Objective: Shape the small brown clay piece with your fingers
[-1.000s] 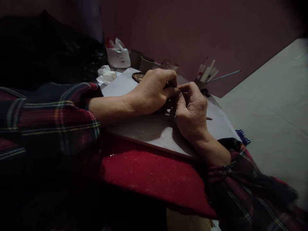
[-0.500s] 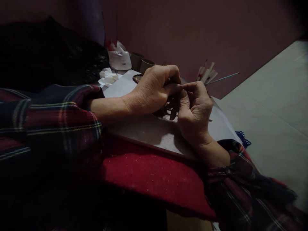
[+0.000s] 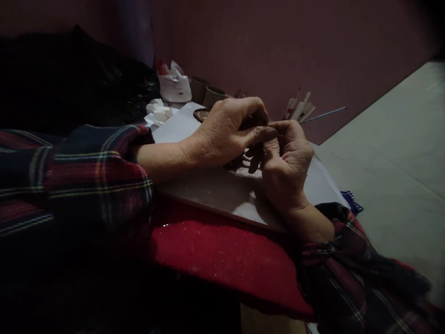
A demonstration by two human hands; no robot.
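Observation:
My left hand (image 3: 225, 132) reaches in from the left, thumb and fingers pinched together. Its fingertips meet those of my right hand (image 3: 287, 162), whose thumb and forefinger are also pressed together. Whatever lies between the fingertips is too small and dark to make out. Both hands are above a white board (image 3: 208, 190). Beneath them a dark brown lump (image 3: 234, 163) shows in part, mostly covered by my left hand. Behind my left wrist, a dark round piece (image 3: 200, 114) with a speckled middle is partly visible on the board.
Behind the board stand two grey-brown cups (image 3: 212, 96), a white plastic bag (image 3: 174, 86) and crumpled tissue (image 3: 158, 111). Several thin sticks and tools (image 3: 299, 109) rise at the back right by the wall. Red cloth (image 3: 222, 260) lies in front. A black bag (image 3: 86, 83) fills the left.
My left thumb has slid to the right over my right thumb and now lies straighter. Both hands have shifted slightly right in view, and the background has shifted a little too.

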